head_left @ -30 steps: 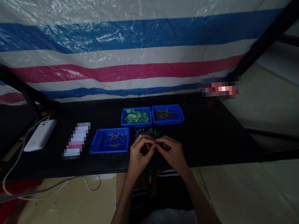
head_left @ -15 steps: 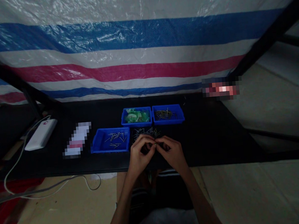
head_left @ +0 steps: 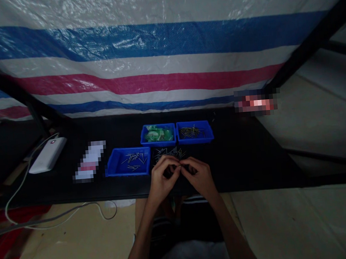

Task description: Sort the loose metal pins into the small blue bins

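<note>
While I watch through the head camera, the step in hand looks to me like close fingertip work on one small piece (head_left: 180, 165), at the centre of the frame just below the loose pile of thin metal pieces (head_left: 170, 151). My left hand (head_left: 162, 176) pinches it between thumb and curled fingers, and my right hand (head_left: 201, 175) closes on it from the other side, the fingertips meeting; its shape is too small for me to tell. I judge that the next move calls for a light, steady pinch and little wrist motion.

Three blue containers sit on the black table (head_left: 247, 155). The left tray (head_left: 114, 164), left of centre, holds scattered thin silvery pins (head_left: 136, 158), with bare floor at its left end. Above the hands, the middle tray (head_left: 158, 144) is filled with green and whitish packets (head_left: 152, 135), their contents unclear to me. Just beside it, the right tray (head_left: 195, 141) holds a heap of darker, brassy pins (head_left: 190, 132).
</note>
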